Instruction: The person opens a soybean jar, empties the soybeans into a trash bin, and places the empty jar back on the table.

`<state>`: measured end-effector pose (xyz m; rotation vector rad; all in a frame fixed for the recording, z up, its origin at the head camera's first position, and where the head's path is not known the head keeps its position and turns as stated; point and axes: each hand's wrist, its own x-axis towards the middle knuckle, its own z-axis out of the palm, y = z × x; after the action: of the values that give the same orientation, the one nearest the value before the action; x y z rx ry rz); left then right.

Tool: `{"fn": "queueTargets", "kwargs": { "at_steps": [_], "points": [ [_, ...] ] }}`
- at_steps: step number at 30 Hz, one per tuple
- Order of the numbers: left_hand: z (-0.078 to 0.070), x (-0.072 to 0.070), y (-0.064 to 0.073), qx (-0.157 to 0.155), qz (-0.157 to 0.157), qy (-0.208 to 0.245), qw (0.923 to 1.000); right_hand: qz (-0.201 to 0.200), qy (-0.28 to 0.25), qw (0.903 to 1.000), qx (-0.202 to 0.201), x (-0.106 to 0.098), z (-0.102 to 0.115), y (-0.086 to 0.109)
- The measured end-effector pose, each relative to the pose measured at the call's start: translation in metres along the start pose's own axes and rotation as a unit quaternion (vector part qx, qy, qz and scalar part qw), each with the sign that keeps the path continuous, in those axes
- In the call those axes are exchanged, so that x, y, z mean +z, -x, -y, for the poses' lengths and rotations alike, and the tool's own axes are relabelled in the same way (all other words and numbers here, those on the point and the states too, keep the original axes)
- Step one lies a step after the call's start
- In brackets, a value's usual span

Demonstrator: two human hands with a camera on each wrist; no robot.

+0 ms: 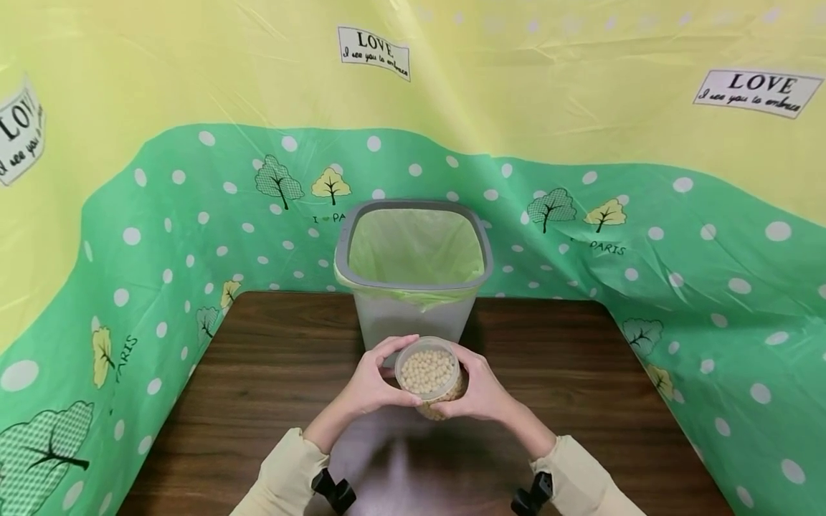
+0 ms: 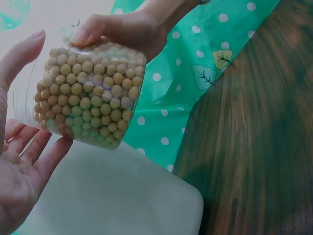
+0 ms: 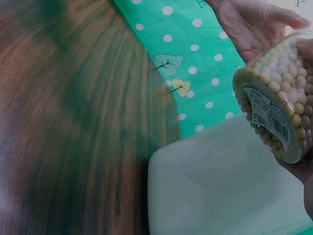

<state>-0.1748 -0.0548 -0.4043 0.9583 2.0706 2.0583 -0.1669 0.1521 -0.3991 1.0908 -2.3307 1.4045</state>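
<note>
A clear plastic jar full of round beige beans that look like soybeans is held up in front of a bin, its pale round top tipped toward the head camera. My left hand grips one side, thumb at the near edge and fingers around the far side. The right hand grips the opposite side the same way. In the left wrist view the jar lies tilted between both hands, fingertips at its pale rim. A printed barcode label shows on the jar's base in the right wrist view.
Behind the hands, a grey bin with a light green liner stands on the dark wooden table. A green and yellow patterned cloth hangs around the table's back and sides.
</note>
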Motion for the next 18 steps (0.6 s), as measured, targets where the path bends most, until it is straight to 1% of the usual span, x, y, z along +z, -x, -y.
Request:
{"fn": "queueTargets", "kwargs": {
  "at_steps": [3,6,9,12,14,16,18],
  "points": [
    [-0.010,0.002,0.000,-0.002,-0.002,-0.002,1.0000,-0.009,-0.001,0.9999,-0.005,0.000,-0.001,0.000],
    [-0.013,0.004,-0.001,-0.004,-0.005,-0.011,0.9999,-0.021,0.002,0.9997,-0.011,0.001,-0.001,0.000],
    [-0.013,0.006,-0.001,-0.005,-0.018,-0.025,0.9995,-0.034,0.004,0.9993,-0.014,0.001,-0.001,0.000],
    [-0.006,0.006,-0.001,-0.010,-0.038,-0.036,0.9985,-0.036,0.007,0.9993,-0.010,0.002,-0.001,-0.002],
    [0.002,0.004,-0.001,-0.015,-0.043,-0.042,0.9981,-0.027,0.003,0.9996,0.004,0.001,0.000,-0.003],
    [0.009,-0.001,-0.003,-0.018,-0.033,-0.037,0.9986,-0.014,-0.002,0.9997,0.021,-0.001,0.000,-0.005],
    [0.014,-0.007,-0.004,-0.016,-0.010,-0.014,0.9997,0.006,-0.016,0.9989,0.043,-0.003,-0.001,-0.006]
  ]
}}
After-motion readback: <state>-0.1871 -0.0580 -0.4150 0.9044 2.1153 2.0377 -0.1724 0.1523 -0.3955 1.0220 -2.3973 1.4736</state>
